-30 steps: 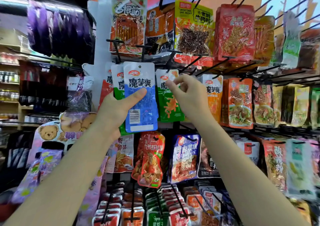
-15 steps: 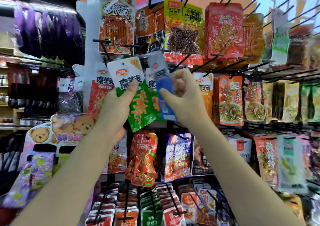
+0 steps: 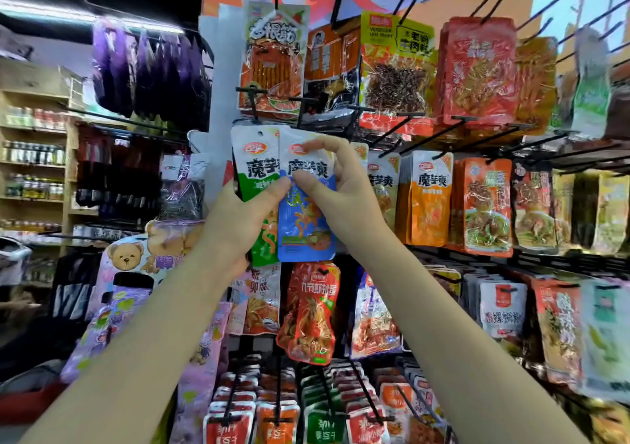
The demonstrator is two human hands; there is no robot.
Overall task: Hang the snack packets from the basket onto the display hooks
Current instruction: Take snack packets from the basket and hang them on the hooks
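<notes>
At centre frame, the left hand (image 3: pixel 238 225) gripped a green packet (image 3: pixel 254 167) with the thumb across its front, while the right hand (image 3: pixel 341 198) pinched a blue packet (image 3: pixel 305 229) between thumb and fingers, the two packets overlapping side by side. Both were held up just below a black display hook (image 3: pixel 252 97) in the upper centre, in front of a rack of hanging snack packets; an orange packet (image 3: pixel 428 201) hung to the right of centre and a red packet (image 3: pixel 312 314) directly below the hands. Purple packets (image 3: pixel 146 68) hung at upper left.
</notes>
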